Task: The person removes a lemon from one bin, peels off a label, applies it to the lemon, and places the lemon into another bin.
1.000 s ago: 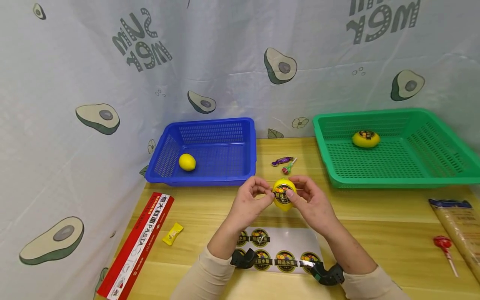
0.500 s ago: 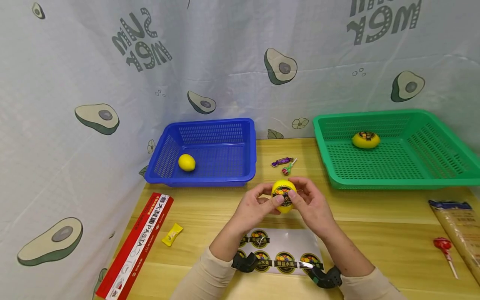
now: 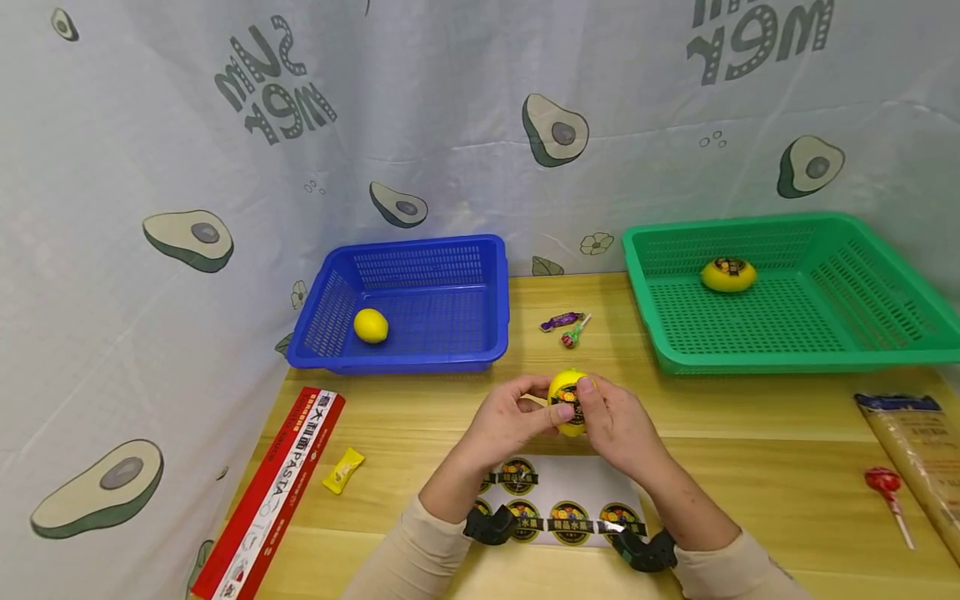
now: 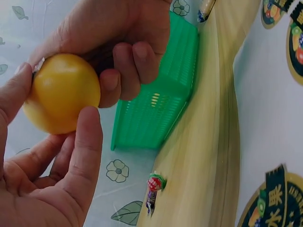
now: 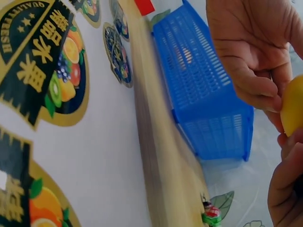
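Note:
Both hands hold a yellow lemon (image 3: 567, 383) above the table, with a black and gold round sticker (image 3: 564, 397) on its upper face. My left hand (image 3: 508, 422) grips its left side, thumb on the sticker. From the right, my right hand (image 3: 624, 427) grips it, its thumb pressing near the sticker's edge. In the left wrist view the lemon (image 4: 64, 94) shows its plain side between the fingers. The right wrist view catches only part of the lemon (image 5: 294, 106). Below the hands lies a white sheet (image 3: 577, 475) with several such stickers, partly hidden by the wrists.
A blue basket (image 3: 420, 363) at the back left holds a plain lemon (image 3: 371, 326). The green basket (image 3: 750, 363) holds a stickered lemon (image 3: 728, 274). Around lie a pasta box (image 3: 273, 492), a yellow-wrapped candy (image 3: 343, 471), purple candy (image 3: 561, 322), lollipops (image 3: 883, 480) and a brown packet (image 3: 911, 450).
My left hand has shifted from the sticker's left edge to gripping the lemon, thumb on the sticker. The lemon has dropped slightly and turned, and the right thumb has moved up along it.

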A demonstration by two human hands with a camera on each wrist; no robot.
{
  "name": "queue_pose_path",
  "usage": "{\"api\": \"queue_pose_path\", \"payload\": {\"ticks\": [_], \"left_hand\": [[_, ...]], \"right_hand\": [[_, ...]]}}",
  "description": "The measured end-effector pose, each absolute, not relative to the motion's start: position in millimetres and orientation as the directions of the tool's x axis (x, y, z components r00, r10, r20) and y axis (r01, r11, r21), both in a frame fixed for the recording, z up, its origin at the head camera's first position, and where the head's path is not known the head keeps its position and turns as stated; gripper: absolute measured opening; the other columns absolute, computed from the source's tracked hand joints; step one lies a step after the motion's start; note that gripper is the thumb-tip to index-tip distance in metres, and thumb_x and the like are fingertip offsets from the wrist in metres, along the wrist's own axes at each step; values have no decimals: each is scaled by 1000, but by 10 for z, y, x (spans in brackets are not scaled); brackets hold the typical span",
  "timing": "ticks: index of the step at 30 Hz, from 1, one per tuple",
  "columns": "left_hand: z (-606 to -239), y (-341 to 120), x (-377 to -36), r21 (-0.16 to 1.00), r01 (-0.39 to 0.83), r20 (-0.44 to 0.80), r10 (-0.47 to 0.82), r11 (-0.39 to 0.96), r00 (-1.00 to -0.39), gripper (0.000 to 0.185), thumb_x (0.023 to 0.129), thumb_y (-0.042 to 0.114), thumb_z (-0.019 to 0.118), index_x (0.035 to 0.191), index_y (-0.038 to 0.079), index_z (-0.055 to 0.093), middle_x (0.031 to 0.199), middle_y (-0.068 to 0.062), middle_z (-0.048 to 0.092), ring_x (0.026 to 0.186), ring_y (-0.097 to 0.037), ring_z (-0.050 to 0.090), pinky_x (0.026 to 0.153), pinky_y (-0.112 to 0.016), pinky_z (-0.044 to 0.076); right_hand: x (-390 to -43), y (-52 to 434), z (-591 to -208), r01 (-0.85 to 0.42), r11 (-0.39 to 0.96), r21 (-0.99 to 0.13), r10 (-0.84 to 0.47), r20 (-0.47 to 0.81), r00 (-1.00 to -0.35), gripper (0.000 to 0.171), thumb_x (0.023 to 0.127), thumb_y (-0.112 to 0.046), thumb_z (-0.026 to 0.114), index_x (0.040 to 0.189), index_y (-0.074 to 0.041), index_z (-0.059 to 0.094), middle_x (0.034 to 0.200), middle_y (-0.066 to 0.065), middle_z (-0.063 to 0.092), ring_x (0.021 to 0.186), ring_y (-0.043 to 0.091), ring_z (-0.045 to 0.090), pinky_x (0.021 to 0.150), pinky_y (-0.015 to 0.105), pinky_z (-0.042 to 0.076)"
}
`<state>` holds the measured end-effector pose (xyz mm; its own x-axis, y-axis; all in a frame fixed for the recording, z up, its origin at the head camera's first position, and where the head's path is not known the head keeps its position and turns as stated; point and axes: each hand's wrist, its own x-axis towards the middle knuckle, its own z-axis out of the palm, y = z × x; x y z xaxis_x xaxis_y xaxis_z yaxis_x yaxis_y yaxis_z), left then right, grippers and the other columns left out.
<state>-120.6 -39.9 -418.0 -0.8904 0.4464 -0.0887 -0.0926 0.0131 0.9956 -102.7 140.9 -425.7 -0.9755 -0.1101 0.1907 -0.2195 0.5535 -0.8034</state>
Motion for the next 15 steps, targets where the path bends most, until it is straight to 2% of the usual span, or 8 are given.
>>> {"api": "queue_pose_path", "payload": {"ticks": [2,5,8,10,15], "left_hand": [[-4179,-406,-1212,995,-99,-91,450,5,-888,41,93,7,75,130,-5,63,115,-17,67,73,-7,68,70,-22,58],[-4184,-417,-1215,994,-106,-88,466,-12,-880,41,93,4,73,131,-7,61,119,-22,66,74,-7,68,71,-23,59],[-4193,-423,-1216,996,-80,-60,476,-23,-878,41,94,3,72,132,-7,61,120,-24,64,73,-7,68,71,-23,59],[-4202,-421,-1219,998,-54,-39,472,-19,-880,41,95,6,71,133,-6,60,119,-23,64,72,-7,68,71,-23,59],[-4238,-412,-1229,999,-3,-26,438,51,-899,44,96,19,73,135,1,61,118,-14,63,73,-7,66,68,-23,57]], "right_hand": [[-1022,1402,-4247,-204,533,-821,-91,184,-979,51,113,-28,30,89,-3,67,69,3,58,62,13,51,56,27,46],[-1008,1401,-4217,-106,505,-856,-40,100,-994,61,113,-35,24,79,-3,62,56,1,53,48,14,49,46,29,44],[-1002,1408,-4204,-4,460,-888,-2,4,-1000,66,113,-43,19,76,-2,58,46,1,48,38,18,48,40,33,41],[-1006,1407,-4202,32,419,-907,-3,-37,-999,67,112,-44,16,85,0,59,48,3,50,39,21,51,42,33,45],[-1017,1387,-4227,23,358,-933,-78,-54,-995,64,113,-43,14,114,3,59,72,12,60,53,21,59,53,32,55]]}}
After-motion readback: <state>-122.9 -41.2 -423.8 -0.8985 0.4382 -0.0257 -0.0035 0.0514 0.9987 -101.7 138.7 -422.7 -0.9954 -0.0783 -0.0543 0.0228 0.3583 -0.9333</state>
